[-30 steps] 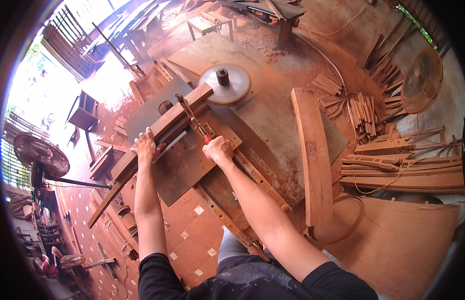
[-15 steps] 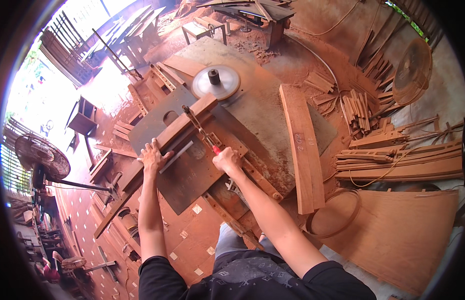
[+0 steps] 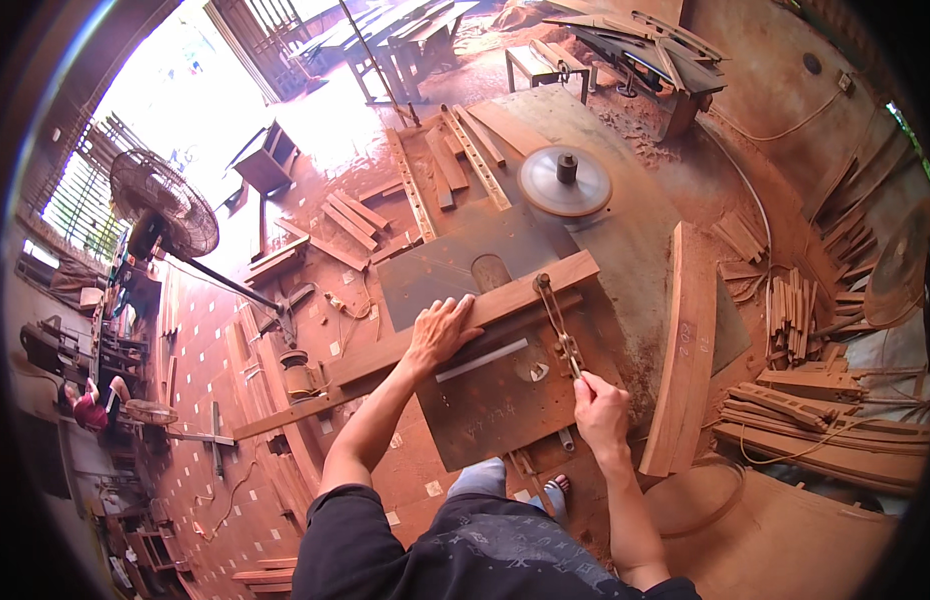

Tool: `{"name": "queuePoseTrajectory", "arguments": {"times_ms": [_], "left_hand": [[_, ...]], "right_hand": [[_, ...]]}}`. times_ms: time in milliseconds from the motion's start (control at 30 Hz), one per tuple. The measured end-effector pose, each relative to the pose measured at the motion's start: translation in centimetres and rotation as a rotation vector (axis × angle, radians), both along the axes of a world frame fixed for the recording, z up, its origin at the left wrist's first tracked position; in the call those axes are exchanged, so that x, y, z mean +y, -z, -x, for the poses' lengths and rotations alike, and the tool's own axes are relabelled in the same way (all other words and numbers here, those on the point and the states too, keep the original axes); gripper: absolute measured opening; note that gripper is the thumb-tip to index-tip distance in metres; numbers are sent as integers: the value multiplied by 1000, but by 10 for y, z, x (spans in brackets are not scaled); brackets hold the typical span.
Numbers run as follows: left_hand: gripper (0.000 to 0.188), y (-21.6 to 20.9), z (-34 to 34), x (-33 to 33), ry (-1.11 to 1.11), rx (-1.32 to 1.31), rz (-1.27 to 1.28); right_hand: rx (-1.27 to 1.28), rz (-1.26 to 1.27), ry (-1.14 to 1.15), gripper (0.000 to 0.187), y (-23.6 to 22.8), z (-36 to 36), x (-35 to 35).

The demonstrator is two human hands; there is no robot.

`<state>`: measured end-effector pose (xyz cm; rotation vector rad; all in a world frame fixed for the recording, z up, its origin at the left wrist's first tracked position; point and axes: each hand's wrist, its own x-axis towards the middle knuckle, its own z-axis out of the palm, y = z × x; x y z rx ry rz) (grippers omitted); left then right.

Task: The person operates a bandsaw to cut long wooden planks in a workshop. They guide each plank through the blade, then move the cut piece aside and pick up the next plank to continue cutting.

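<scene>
A long reddish-brown wooden beam [image 3: 525,298] lies slantwise across a dark metal sliding plate [image 3: 475,415]. My left hand [image 3: 442,333] rests on top of the beam, its fingers laid out over the wood. A metal lever clamp [image 3: 557,325] reaches over the beam close to its right end. My right hand [image 3: 602,408] is closed around the clamp's handle, which the fingers mostly hide. Beyond the beam's right end a round saw blade [image 3: 565,182] lies flat on the machine table [image 3: 640,260], its surface smeared as if spinning.
A thick marked plank [image 3: 680,350] lies on the right of the machine. Stacked wood offcuts [image 3: 793,310] and curved pieces [image 3: 820,410] are farther right. A standing fan [image 3: 165,205] is at the left, with loose strips [image 3: 350,220] on the dusty floor. A seated person [image 3: 95,405] is far left.
The view has turned, shifting the scene rightward. The plate with the beam has come back toward me, farther from the blade. Both hands moved along with it, keeping to beam and clamp.
</scene>
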<state>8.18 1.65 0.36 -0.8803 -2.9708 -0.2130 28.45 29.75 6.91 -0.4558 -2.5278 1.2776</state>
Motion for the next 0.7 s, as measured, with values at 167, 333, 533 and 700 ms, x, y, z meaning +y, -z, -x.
{"name": "queuePoseTrajectory", "arguments": {"times_ms": [167,333,533,700], "left_hand": [[73,-3,-7,-57,-26,17,4],[75,21,17,-186,-198,28,92],[60,-24,89,-335,-317,315,-35],[60,-137,131,-352,-708,75,-626]], "right_hand": [[-68,37,29,24,-3,1,3],[-112,11,74,24,-7,6,0],[-169,6,61,25,-15,12,-9],[-274,10,86,26,-18,16,-11]]}}
